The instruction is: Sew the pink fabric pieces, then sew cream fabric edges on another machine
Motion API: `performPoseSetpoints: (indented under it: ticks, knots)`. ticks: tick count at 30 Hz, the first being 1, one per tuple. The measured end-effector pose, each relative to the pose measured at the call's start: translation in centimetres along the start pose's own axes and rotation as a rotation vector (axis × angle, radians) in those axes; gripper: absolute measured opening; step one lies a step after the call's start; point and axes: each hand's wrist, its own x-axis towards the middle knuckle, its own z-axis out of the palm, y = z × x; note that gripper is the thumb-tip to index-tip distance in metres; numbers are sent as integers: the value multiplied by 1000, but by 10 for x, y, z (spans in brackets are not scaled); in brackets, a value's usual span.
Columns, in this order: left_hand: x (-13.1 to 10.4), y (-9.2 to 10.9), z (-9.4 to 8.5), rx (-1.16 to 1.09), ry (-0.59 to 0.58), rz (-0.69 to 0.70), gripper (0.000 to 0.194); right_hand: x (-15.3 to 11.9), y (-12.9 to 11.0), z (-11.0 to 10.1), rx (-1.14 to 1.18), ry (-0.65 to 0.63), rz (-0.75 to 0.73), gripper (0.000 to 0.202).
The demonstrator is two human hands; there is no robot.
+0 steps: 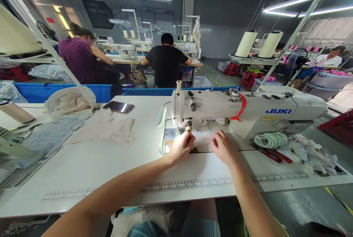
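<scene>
Both my hands are at the white JUKI sewing machine (209, 104). My left hand (182, 147) is closed just in front of the needle area, its fingers curled together; what it pinches, if anything, is hidden. A small beige round part (188, 128) shows right above those fingers. To the right, my right hand (224, 148) is closed too, thumb and fingers bent inward, and I cannot make out anything in it. Between the hands a pale, thin piece (202, 136), seemingly cloth, lies on the machine bed under the arm.
Beige cloth (118, 130) and a phone (119, 106) lie left on the white table (110, 167). Right of the machine are a coil of pale green cord (270, 140), red-handled snips (278, 155) and fabric scraps (314, 152). Two people sit at machines ahead.
</scene>
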Motion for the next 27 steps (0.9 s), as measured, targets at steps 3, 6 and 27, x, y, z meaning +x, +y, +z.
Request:
performPoseSetpoints:
  ticks: [3, 6, 27]
  knots:
    - [-17, -20, -41, -78, -16, -110, 20, 2, 1, -2, 3, -16, -7, 12]
    - [-28, -35, -79, 162, 33, -239, 17, 4, 5, -4, 25, -16, -49, 14]
    - [-25, -82, -232, 505, -179, -18, 7, 12, 14, 1, 183, 125, -148, 17]
